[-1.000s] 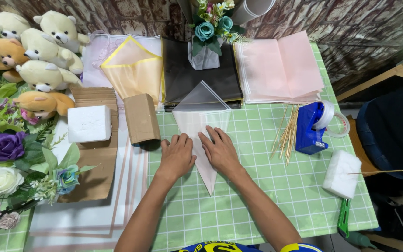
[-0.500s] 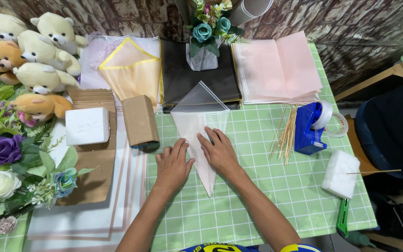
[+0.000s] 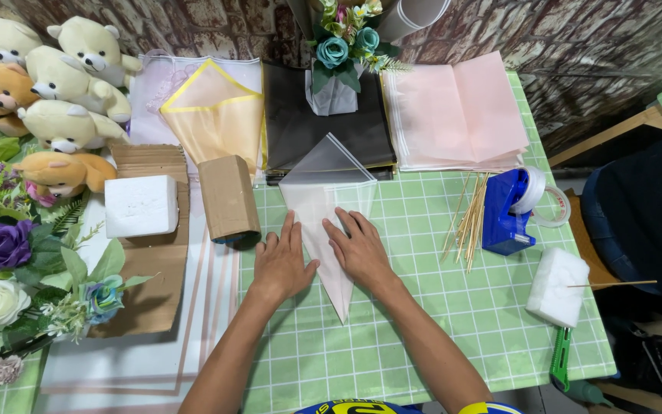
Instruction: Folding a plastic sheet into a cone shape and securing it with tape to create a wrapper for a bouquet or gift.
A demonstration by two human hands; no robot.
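A translucent white sheet [image 3: 322,201] folded into a long narrow kite shape lies on the green checked tablecloth [image 3: 423,307], its point toward me. My left hand [image 3: 281,263] lies flat on the sheet's left edge, fingers spread. Flat on its right side rests my right hand [image 3: 360,249]. Both palms press the paper down; neither grips anything.
Stacks of yellow [image 3: 216,115], black [image 3: 300,123] and pink wrapping sheets [image 3: 457,115] lie at the back behind a small vase of flowers [image 3: 339,54]. A brown paper roll [image 3: 229,198], a white foam block [image 3: 140,205], plush bears [image 3: 55,84] and artificial flowers [image 3: 1,253] sit left. Wooden skewers [image 3: 469,218], a blue tape dispenser [image 3: 511,215], another foam block [image 3: 557,285] and a green cutter [image 3: 560,356] sit right.
Both hands have shifted slightly over the folded sheet, smoothing it; the sheet stays in place.
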